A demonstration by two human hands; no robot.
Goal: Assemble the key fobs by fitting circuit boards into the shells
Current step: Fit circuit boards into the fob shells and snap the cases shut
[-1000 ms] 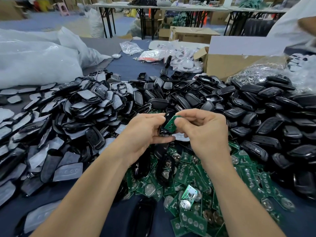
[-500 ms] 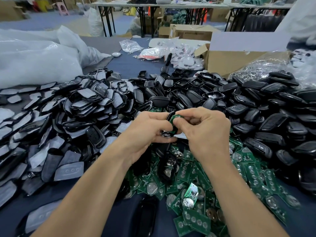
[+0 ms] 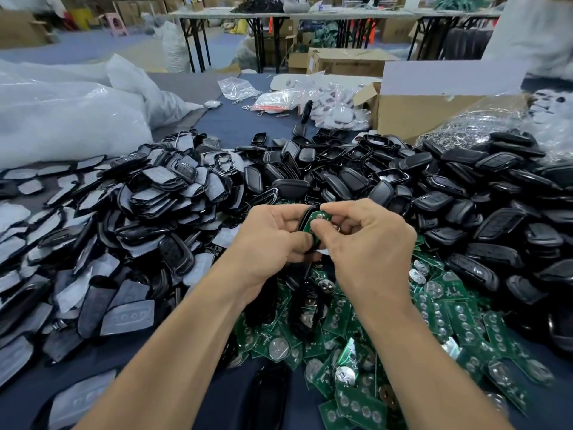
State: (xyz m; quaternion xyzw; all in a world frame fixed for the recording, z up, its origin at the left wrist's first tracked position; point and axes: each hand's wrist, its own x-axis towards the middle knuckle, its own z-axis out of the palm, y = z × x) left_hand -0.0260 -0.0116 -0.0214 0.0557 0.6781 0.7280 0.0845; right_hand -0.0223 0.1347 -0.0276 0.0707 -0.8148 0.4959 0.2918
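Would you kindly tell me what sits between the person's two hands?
Head view: a green circuit board set against a black plastic shell, gripped by the left hand and the right hand.

The desk [image 3: 235, 125] has a dark blue top. On its far left lies a big white plastic bag [image 3: 68, 119], soft and full. At the far right stands an open cardboard box [image 3: 412, 116], and just beside it a clear bag of metal rings [image 3: 477, 125]. Between them lie small clear bags [image 3: 335, 110] with white pieces inside. Behind the desk, long folding tables [image 3: 310, 13] stand on the floor, with brown boxes [image 3: 347, 60] near them and a pink stool [image 3: 116, 23] far left.
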